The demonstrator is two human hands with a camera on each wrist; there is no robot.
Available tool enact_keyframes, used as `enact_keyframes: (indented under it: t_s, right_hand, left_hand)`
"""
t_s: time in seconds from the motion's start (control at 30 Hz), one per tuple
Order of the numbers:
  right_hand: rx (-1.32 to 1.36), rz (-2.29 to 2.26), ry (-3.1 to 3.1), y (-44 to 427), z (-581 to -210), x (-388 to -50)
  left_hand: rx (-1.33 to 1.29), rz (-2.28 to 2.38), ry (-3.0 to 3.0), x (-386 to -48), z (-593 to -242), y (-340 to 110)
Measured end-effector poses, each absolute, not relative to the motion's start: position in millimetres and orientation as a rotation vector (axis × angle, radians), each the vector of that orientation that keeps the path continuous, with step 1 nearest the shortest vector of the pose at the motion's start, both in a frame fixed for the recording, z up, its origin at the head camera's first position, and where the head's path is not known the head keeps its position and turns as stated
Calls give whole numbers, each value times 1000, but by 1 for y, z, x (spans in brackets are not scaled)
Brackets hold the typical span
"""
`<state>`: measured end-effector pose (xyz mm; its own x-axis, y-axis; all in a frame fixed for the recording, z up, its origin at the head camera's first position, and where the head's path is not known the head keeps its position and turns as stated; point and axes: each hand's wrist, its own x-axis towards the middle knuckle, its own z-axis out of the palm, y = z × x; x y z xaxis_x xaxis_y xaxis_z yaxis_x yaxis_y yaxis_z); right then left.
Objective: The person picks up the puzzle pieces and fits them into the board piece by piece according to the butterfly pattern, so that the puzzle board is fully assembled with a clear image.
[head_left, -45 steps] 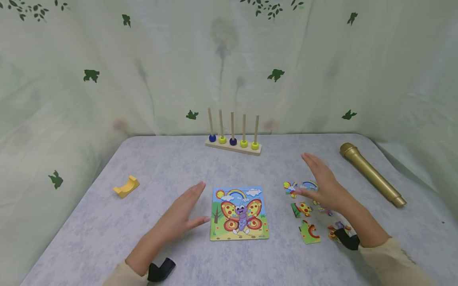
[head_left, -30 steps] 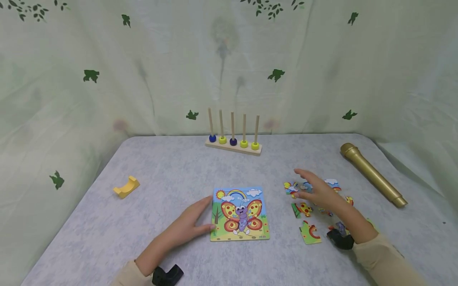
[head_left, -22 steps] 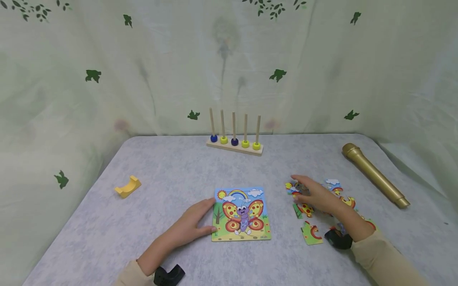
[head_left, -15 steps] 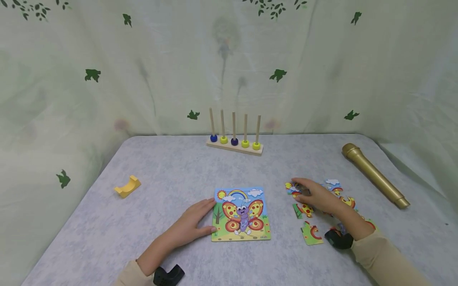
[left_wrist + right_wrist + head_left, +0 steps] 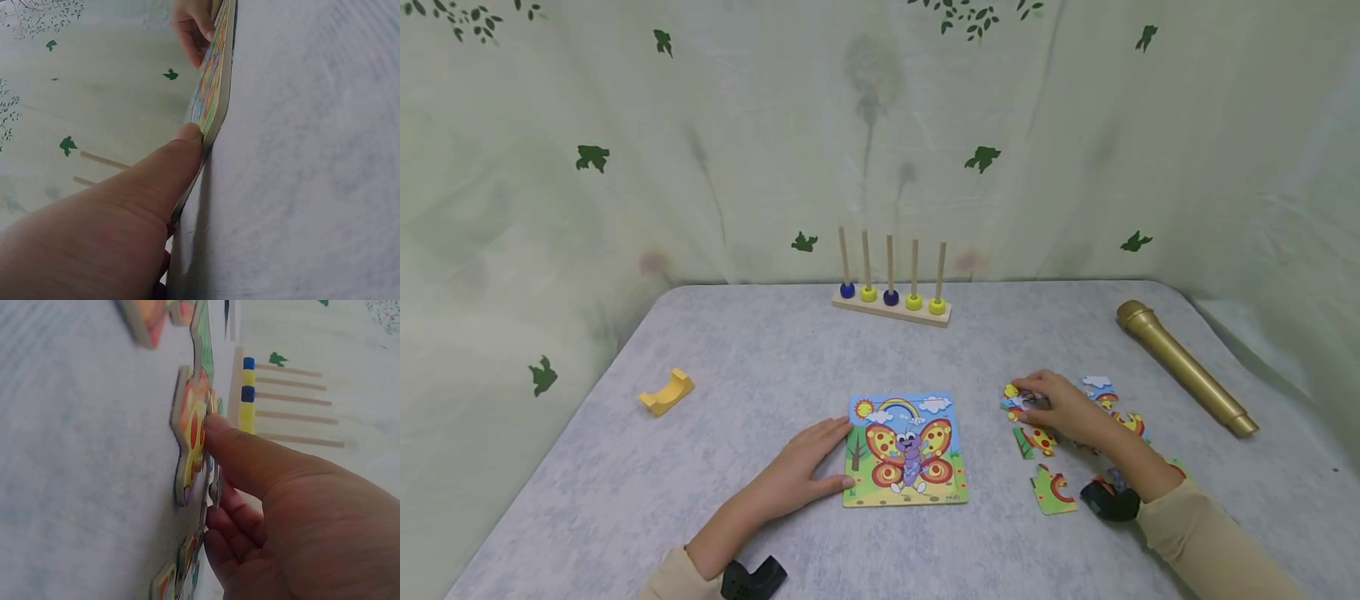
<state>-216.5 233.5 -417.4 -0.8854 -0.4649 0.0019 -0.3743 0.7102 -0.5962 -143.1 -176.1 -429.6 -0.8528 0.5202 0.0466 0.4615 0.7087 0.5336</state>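
Left hand (image 5: pixel 100 215) — touching the picture board (image 5: pixel 212 94).

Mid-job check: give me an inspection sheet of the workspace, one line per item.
Surface: mottled gray table, flat.
Job's things: butterfly picture board lying flat; loose puzzle pieces spread to its right.
Clutter: peg stand with beads, gold tube, yellow curved block, all apart from the board.
Hands: left hand touches the board's left edge; right hand pinches one piece.
Cables: nothing seen.
Surroundings: pale curtain with green shapes behind.
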Motion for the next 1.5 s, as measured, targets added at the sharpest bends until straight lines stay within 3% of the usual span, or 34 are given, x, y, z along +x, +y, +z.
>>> enact_keyframes:
  t_s: [0.37,0.87,1.13,1.5]
  right_hand:
    - [-674,-826,2863,228,-408,-213]
    - [-1179,-1043,2925,161,-365,-180]
    - [-1099,-905,2745,108,-379,-169]
    - [-1057,-778,2666,81,-407,-182]
  left_hand:
    - [824,827,2816,-143,-431,-177]
    - [820,820,2807,-145,-432,-178]
    - [840,832,2807,-145,-433,-177]
    - [854,817,2813,-145,-432,-177]
